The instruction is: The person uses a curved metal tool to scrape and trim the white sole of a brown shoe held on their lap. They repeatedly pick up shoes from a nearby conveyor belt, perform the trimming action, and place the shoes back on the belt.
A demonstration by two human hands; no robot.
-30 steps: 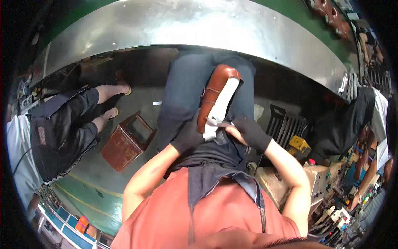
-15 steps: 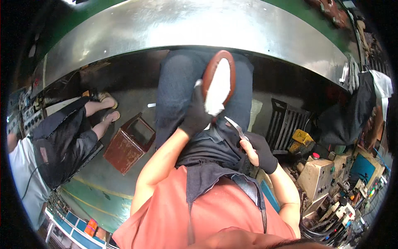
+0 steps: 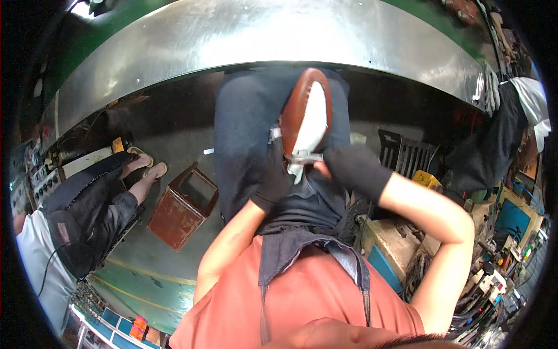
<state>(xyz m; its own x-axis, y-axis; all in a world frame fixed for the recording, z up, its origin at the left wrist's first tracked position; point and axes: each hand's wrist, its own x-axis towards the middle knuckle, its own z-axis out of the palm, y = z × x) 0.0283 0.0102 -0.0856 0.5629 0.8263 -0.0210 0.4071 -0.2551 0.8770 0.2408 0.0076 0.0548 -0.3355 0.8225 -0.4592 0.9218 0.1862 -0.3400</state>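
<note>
A brown shoe upper [image 3: 296,107] rests bottom up on my lap, toe pointing away, with its white underside [image 3: 314,119] facing me. My left hand [image 3: 274,181], in a dark fingerless glove, is closed on the left side of the heel end. My right hand [image 3: 359,170], gloved the same way, grips a silver hand tool [image 3: 308,157] whose curved tip showed earlier. That tool now lies across the heel end, touching the white material there. A loose white strip [image 3: 296,172] hangs at the heel. Blur hides the exact contact.
A shiny metal bench edge [image 3: 279,41] curves across in front of my knees. A rusty brown box-like stand [image 3: 181,212] is on the floor at left, near another seated person [image 3: 87,209]. Machinery [image 3: 488,279] and a yellow object [image 3: 426,179] stand at right.
My right hand has moved up and left, bringing the silver tool from beside my lap onto the shoe's heel end. My left hand has slid slightly toward me along the shoe.
</note>
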